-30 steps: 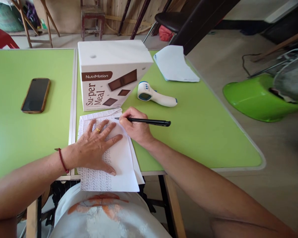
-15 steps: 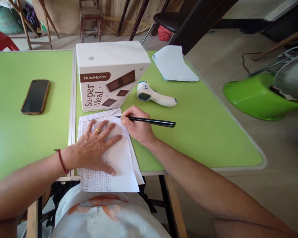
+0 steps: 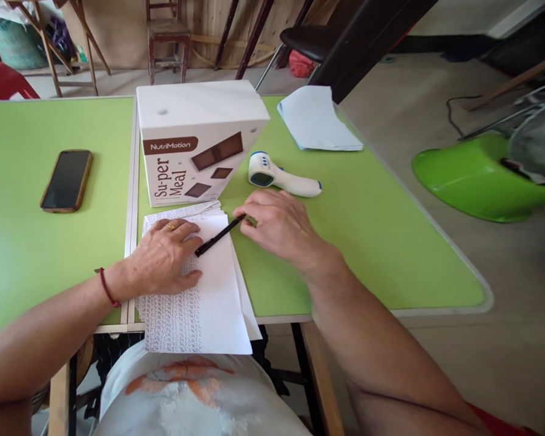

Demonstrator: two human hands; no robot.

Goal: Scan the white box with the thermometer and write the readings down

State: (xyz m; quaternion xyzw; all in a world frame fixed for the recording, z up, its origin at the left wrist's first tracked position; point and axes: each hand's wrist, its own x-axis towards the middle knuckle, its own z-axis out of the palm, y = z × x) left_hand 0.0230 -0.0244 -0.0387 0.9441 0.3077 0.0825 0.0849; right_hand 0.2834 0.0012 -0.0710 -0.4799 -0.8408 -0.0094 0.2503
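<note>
A stack of white paper [image 3: 222, 303] lies at the table's near edge, its left part covered in rows of handwriting. My left hand [image 3: 163, 257] rests on the top sheet with the thumb spread apart, a ring and a red cord bracelet showing. Between thumb and fingers my right hand [image 3: 281, 224] pinches one end of a black pen [image 3: 220, 235]. The pen slants over the sheet, its far end close by my left index finger; whether they touch I cannot tell. Just behind the paper stands a white NutriMotion box [image 3: 200, 145].
A white handheld infrared thermometer [image 3: 284, 177] lies right of the box, with folded paper [image 3: 320, 118] behind it. On the left part of the green table [image 3: 390, 260] is a phone [image 3: 66, 180]. A green plastic chair [image 3: 472, 178] stands beyond the right edge.
The pen has turned round: its writing tip was on the paper, and now its thicker end points toward my left hand. My left fingers have drawn in. My right hand has shifted slightly right.
</note>
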